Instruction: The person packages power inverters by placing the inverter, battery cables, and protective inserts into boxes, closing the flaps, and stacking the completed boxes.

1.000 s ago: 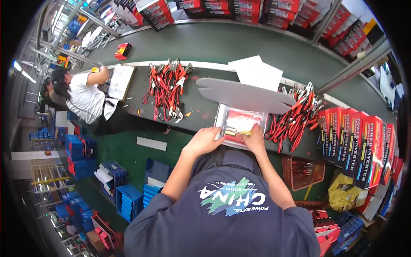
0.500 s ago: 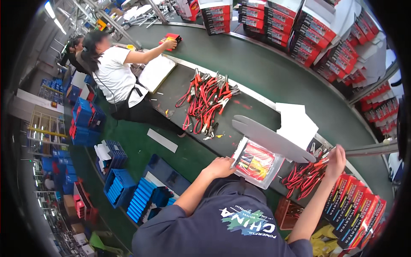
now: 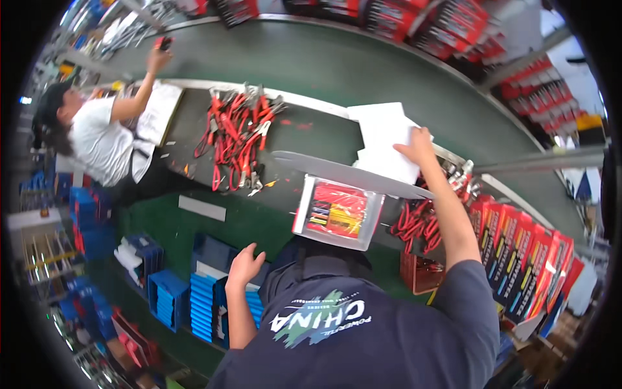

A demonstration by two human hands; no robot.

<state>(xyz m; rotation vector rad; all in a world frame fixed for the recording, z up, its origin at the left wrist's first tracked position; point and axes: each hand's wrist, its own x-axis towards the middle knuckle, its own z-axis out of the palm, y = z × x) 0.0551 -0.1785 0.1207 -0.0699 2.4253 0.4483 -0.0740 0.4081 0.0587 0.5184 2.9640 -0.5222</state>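
Note:
In front of my body an open box [image 3: 372, 223] rests at the edge of the dark workbench. Its long grey lid [image 3: 353, 174] stands raised along the far side. Inside lie red and yellow contents [image 3: 346, 211] under shiny clear wrap. My right hand [image 3: 418, 146] reaches past the lid to a stack of white sheets [image 3: 379, 123]; thumb and fingers are apart over their right part. Whether it presses on them I cannot tell. My left hand [image 3: 245, 266] hangs free left of the box, fingers loosely spread, holding nothing.
Red clamp cables [image 3: 236, 136] lie heaped left on the bench, with more cables [image 3: 418, 223] to the right. Red printed boxes [image 3: 512, 253] stand in a row at right. Blue crates [image 3: 170, 299] sit lower left. A co-worker [image 3: 103, 136] reaches over the far belt [image 3: 278, 55].
My left hand has let go of the box's left edge and dropped back. My right hand has moved from above the right-hand cables to the white sheets. The view has shifted too.

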